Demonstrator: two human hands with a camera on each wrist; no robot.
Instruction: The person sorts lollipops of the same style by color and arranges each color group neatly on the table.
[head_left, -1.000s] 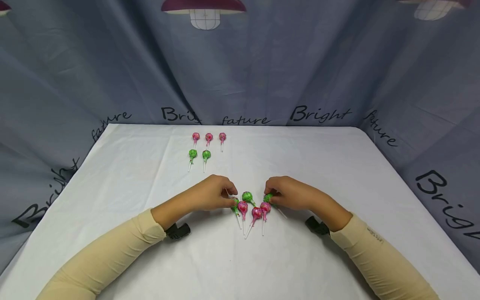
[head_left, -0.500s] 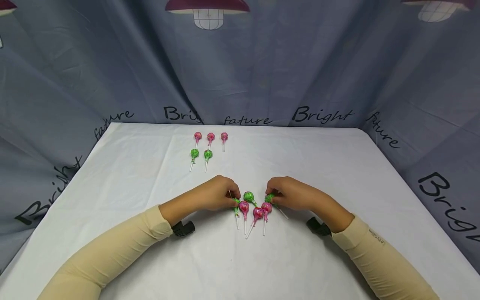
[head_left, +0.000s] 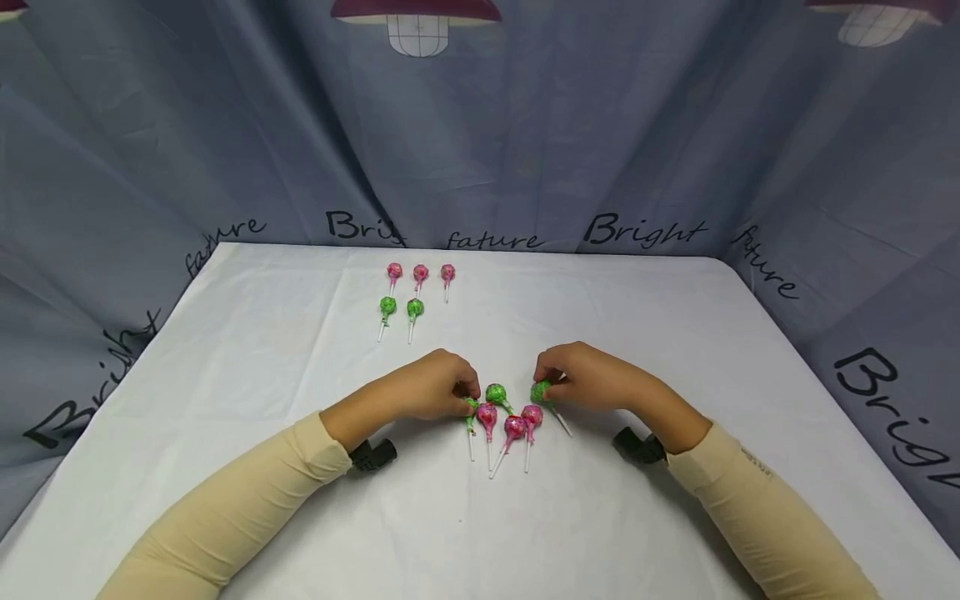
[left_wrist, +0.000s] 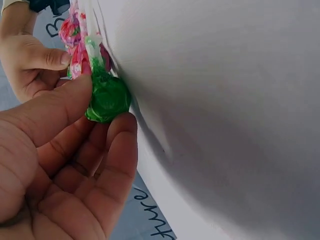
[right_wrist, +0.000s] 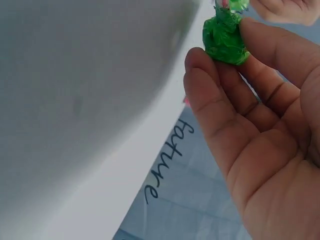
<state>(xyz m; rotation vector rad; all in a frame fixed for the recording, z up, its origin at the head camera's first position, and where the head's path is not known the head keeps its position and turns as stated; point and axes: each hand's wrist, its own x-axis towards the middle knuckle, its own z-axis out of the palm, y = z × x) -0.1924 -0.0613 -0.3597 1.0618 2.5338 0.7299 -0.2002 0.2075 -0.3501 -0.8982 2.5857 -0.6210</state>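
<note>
My left hand (head_left: 431,385) pinches the wrapped head of a green lollipop (left_wrist: 109,100) between thumb and fingers, its white stick pointing toward me in the head view. Opposite it, my right hand (head_left: 592,379) holds another green lollipop (right_wrist: 224,41) by the head with thumb and fingertips. Between the hands lie a third green lollipop (head_left: 496,395) and three pink ones: a left pink lollipop (head_left: 487,415), a middle pink lollipop (head_left: 514,427) and a right pink lollipop (head_left: 532,414). The left pink one is right beside the lollipop in my left hand.
Farther back on the white tablecloth (head_left: 637,308), three pink lollipops (head_left: 421,273) form a row. Two green lollipops (head_left: 415,308) lie in front of them. A grey-blue curtain (head_left: 525,125) with printed lettering hangs behind the table.
My right hand has shifted slightly up and away from the pink lollipops with its green lollipop. The stick of the left hand's lollipop has swung leftward to point more directly toward me.
</note>
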